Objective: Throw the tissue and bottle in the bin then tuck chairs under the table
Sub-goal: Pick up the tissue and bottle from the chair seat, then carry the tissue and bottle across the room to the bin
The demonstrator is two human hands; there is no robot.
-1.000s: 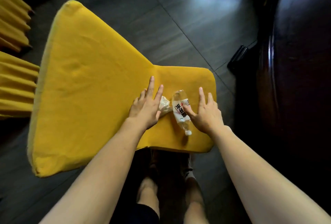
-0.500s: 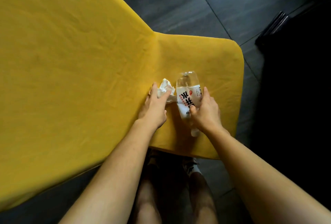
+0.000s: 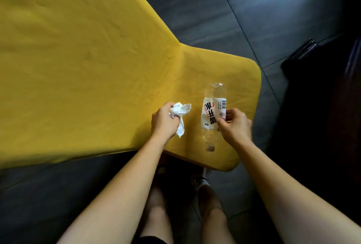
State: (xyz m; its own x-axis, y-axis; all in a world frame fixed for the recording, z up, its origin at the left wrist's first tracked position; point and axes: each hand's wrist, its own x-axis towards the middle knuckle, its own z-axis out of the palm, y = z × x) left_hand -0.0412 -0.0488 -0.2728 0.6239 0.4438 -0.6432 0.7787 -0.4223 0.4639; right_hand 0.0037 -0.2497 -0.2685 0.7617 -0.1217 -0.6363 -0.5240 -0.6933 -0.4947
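Observation:
A crumpled white tissue [image 3: 180, 114] is gripped in my left hand [image 3: 165, 122], just above the yellow chair [image 3: 88, 64], with one end hanging down. A clear empty plastic bottle [image 3: 212, 113] with a white label is held around its middle by my right hand [image 3: 235, 126], cap end pointing toward me. Both hands hover over the chair's seat near its front right corner. No bin is in view.
Dark tiled floor [image 3: 244, 9] surrounds the chair. A dark wooden table [image 3: 332, 117] stands close on the right. My legs and feet [image 3: 201, 181] are just below the seat's near edge.
My hands went from resting flat beside the tissue and bottle to closing on them and lifting them slightly. The view has moved closer to the chair.

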